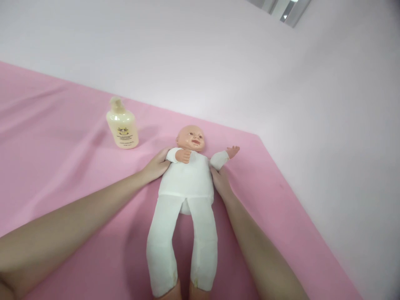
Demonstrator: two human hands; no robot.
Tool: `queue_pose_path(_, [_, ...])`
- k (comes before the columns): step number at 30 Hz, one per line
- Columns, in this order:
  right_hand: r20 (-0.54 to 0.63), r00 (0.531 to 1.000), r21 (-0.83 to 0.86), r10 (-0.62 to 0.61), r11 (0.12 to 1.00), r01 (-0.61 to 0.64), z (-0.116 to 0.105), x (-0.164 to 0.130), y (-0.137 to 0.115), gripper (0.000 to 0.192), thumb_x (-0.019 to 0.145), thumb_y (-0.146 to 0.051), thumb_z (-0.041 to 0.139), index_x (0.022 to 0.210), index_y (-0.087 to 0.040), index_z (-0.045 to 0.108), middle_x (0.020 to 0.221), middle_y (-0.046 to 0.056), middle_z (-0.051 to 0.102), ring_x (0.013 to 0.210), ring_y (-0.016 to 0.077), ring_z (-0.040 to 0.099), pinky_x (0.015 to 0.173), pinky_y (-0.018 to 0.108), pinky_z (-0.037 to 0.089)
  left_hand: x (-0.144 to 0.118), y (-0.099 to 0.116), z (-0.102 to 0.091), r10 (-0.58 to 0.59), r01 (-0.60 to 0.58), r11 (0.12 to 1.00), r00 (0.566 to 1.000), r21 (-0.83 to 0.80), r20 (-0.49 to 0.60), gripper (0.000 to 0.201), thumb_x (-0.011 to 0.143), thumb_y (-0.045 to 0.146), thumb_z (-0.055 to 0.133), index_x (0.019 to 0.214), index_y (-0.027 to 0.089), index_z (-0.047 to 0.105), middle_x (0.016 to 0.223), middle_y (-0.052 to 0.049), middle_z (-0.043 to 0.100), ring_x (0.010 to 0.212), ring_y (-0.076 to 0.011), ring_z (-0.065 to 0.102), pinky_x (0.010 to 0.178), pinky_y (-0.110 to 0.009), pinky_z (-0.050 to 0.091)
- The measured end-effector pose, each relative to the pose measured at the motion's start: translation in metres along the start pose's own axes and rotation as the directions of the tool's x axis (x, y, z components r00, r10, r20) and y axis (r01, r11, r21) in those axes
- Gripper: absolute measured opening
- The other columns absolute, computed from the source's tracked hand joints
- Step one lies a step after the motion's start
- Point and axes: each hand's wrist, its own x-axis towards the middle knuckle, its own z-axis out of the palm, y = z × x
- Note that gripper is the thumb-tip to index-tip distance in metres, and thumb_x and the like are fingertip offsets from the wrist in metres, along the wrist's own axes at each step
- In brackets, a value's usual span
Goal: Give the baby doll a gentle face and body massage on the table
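A baby doll [186, 179] with a white cloth body lies face up, its head toward the far side and its feet toward me. My left hand [158, 164] grips it at the side of the chest, under the doll's bent arm. On the opposite side my right hand [220, 180] is under the doll's outstretched arm, against the chest. The fingers of both hands are partly hidden behind the doll's body. Left of the doll's head stands a pale yellow pump bottle [123, 129] with a cow face and small print on it.
A pink cloth [78, 166] with some creases covers the surface under the doll and bottle. Its far and right edges border a plain white area [312, 125]. Grey metallic slats [281, 10] show at the top right.
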Motion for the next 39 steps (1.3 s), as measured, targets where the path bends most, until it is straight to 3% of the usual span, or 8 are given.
queue_pose_path(17, [0.006, 1.0, 0.008, 0.0, 1.0, 0.0, 0.001, 0.0, -0.001, 0.046, 0.09, -0.055, 0.056, 0.122, -0.026, 0.07, 0.131, 0.009, 0.073, 0.132, 0.0343, 0.063, 0.115, 0.05, 0.048, 0.0, 0.003, 0.0, -0.006, 0.006, 1.0, 1.0, 0.006, 0.0, 0.045, 0.09, 0.026, 0.053, 0.134, 0.021, 0.059, 0.136, -0.009, 0.065, 0.127, -0.0299, 0.059, 0.111, -0.05, 0.045])
queue_pose_path(29, [0.007, 1.0, 0.053, 0.0, 0.999, 0.0, 0.001, -0.001, -0.001, 0.053, 0.09, -0.055, 0.056, 0.129, -0.021, 0.068, 0.133, 0.012, 0.071, 0.132, 0.0346, 0.062, 0.115, 0.051, 0.046, 0.0, 0.002, 0.001, -0.016, 0.016, 1.0, 1.0, -0.006, 0.001, 0.051, 0.088, 0.026, 0.053, 0.139, 0.02, 0.056, 0.138, -0.009, 0.064, 0.128, -0.0298, 0.059, 0.112, -0.049, 0.045])
queue_pose_path(39, [0.016, 1.0, 0.091, -0.017, 0.996, 0.016, 0.002, -0.005, -0.008, 0.038, 0.092, -0.039, 0.052, 0.119, -0.021, 0.072, 0.129, 0.007, 0.074, 0.121, 0.0295, 0.066, 0.107, 0.046, 0.05, 0.001, -0.006, 0.001, 0.015, -0.015, 1.0, 1.0, -0.013, 0.001, 0.052, 0.087, 0.023, 0.051, 0.139, 0.021, 0.058, 0.14, -0.009, 0.063, 0.13, -0.0299, 0.057, 0.114, -0.05, 0.043])
